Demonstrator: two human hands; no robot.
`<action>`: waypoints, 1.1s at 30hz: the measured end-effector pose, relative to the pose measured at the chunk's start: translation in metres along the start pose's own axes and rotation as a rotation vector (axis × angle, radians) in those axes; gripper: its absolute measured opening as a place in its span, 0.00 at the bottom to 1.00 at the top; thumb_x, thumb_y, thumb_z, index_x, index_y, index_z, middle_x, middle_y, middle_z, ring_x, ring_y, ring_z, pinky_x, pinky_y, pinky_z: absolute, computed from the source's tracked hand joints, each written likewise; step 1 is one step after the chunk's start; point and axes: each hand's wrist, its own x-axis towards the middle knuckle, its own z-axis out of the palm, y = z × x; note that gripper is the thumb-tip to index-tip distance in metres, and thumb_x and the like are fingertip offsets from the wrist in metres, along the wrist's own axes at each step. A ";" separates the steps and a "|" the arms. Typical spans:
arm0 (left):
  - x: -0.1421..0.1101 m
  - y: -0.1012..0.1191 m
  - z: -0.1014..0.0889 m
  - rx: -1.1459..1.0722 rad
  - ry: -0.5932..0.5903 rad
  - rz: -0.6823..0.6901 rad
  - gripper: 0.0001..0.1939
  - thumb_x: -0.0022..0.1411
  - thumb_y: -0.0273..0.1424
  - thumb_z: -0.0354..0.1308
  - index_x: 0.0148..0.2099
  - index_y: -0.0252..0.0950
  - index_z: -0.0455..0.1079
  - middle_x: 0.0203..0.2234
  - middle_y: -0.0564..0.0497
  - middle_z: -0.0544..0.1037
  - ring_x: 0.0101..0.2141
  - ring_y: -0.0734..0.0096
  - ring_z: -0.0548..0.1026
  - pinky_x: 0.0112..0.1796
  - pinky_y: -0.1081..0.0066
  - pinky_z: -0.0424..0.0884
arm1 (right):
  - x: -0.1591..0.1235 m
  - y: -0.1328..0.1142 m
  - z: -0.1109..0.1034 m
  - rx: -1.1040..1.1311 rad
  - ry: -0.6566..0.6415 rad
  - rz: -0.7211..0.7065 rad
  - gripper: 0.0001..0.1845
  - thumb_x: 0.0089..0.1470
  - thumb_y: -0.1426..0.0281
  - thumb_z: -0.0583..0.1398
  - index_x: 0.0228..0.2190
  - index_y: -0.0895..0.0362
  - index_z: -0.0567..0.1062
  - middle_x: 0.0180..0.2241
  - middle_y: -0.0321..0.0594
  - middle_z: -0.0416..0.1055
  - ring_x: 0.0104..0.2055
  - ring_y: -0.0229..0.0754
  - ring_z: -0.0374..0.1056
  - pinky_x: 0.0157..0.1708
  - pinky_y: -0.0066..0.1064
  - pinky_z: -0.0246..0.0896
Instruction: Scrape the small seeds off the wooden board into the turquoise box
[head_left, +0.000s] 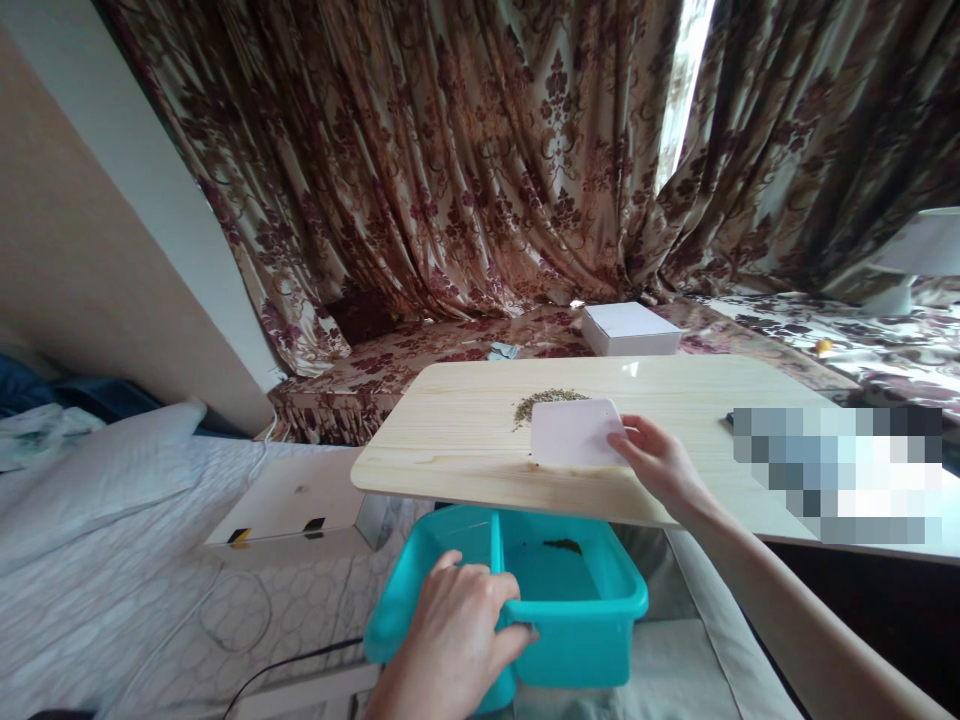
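In my right hand (654, 458) is a thin white plastic sheet with rounded corners, a scraper or small board (574, 433), gripped at its right edge and tilted over the table. Just behind it lies a spread of small greenish-brown grains or dried bits (546, 402). Below the table's near edge, my left hand (469, 620) grips the near rim of a turquoise two-compartment bin (574, 606), its fingers curled over the rim near the divider. A dark greenish clump (562, 546) lies in the right compartment. The left compartment is partly hidden by my hand.
The light wooden table (442, 440) has rounded corners. A white box (631, 328) stands behind it; a flat white carton (292, 500) lies on the bed to the left. A dark cable (300, 658) runs beside the bin. Something pixelated (847, 470) covers the table's right end.
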 end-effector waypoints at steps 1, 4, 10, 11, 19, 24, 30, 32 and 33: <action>0.000 0.000 0.000 -0.004 0.000 0.001 0.05 0.55 0.36 0.60 0.32 0.42 0.72 0.28 0.55 0.75 0.36 0.65 0.72 0.48 0.64 0.53 | 0.000 0.000 0.001 0.011 0.001 0.001 0.11 0.43 0.64 0.60 0.31 0.55 0.71 0.28 0.40 0.77 0.32 0.44 0.72 0.31 0.31 0.65; 0.000 -0.002 0.000 -0.010 0.005 0.000 0.04 0.55 0.36 0.60 0.32 0.42 0.72 0.28 0.55 0.75 0.36 0.65 0.72 0.48 0.64 0.53 | 0.002 0.000 0.005 0.031 0.027 -0.004 0.11 0.43 0.65 0.59 0.32 0.55 0.70 0.29 0.40 0.77 0.31 0.42 0.72 0.31 0.31 0.65; -0.002 -0.003 0.000 -0.004 0.014 0.005 0.05 0.55 0.37 0.59 0.30 0.42 0.71 0.27 0.55 0.75 0.35 0.65 0.72 0.47 0.64 0.53 | 0.004 0.002 0.011 0.008 -0.015 -0.003 0.10 0.43 0.65 0.59 0.30 0.55 0.70 0.28 0.39 0.77 0.32 0.43 0.72 0.31 0.31 0.66; -0.002 -0.004 0.000 0.004 0.017 0.006 0.05 0.56 0.37 0.59 0.30 0.42 0.71 0.26 0.55 0.75 0.35 0.65 0.72 0.47 0.64 0.54 | 0.003 0.002 0.011 0.008 -0.027 0.001 0.10 0.43 0.64 0.59 0.30 0.55 0.70 0.29 0.40 0.77 0.32 0.44 0.73 0.31 0.32 0.66; -0.001 -0.011 0.000 0.083 0.032 -0.001 0.07 0.56 0.38 0.58 0.28 0.42 0.70 0.25 0.56 0.75 0.31 0.66 0.72 0.44 0.66 0.55 | -0.006 0.005 0.007 0.001 -0.059 0.013 0.12 0.43 0.62 0.60 0.30 0.55 0.69 0.30 0.41 0.77 0.33 0.46 0.73 0.31 0.33 0.66; -0.001 -0.011 -0.001 0.074 0.026 0.001 0.06 0.56 0.37 0.58 0.29 0.42 0.71 0.25 0.56 0.75 0.32 0.66 0.72 0.46 0.65 0.54 | -0.015 0.005 0.008 0.058 -0.145 0.045 0.15 0.41 0.58 0.62 0.29 0.54 0.69 0.28 0.40 0.77 0.33 0.46 0.72 0.32 0.33 0.66; -0.002 -0.010 -0.004 0.113 0.000 -0.013 0.07 0.57 0.38 0.57 0.30 0.42 0.71 0.27 0.55 0.75 0.33 0.64 0.72 0.45 0.65 0.56 | -0.029 -0.001 0.003 0.172 -0.334 0.101 0.19 0.40 0.57 0.64 0.31 0.57 0.71 0.30 0.41 0.77 0.31 0.44 0.72 0.30 0.32 0.66; -0.002 -0.009 -0.004 0.126 -0.008 -0.018 0.08 0.57 0.39 0.57 0.30 0.42 0.71 0.27 0.54 0.75 0.33 0.63 0.72 0.44 0.65 0.57 | -0.032 -0.006 -0.004 0.160 -0.305 0.100 0.19 0.39 0.57 0.64 0.31 0.57 0.72 0.30 0.42 0.77 0.31 0.45 0.72 0.30 0.33 0.66; -0.002 -0.008 -0.003 0.127 -0.014 -0.018 0.08 0.56 0.39 0.57 0.30 0.42 0.71 0.27 0.54 0.75 0.33 0.63 0.72 0.45 0.65 0.56 | -0.032 -0.009 -0.010 0.154 -0.257 0.096 0.19 0.39 0.56 0.65 0.31 0.57 0.72 0.30 0.42 0.77 0.31 0.45 0.71 0.30 0.33 0.66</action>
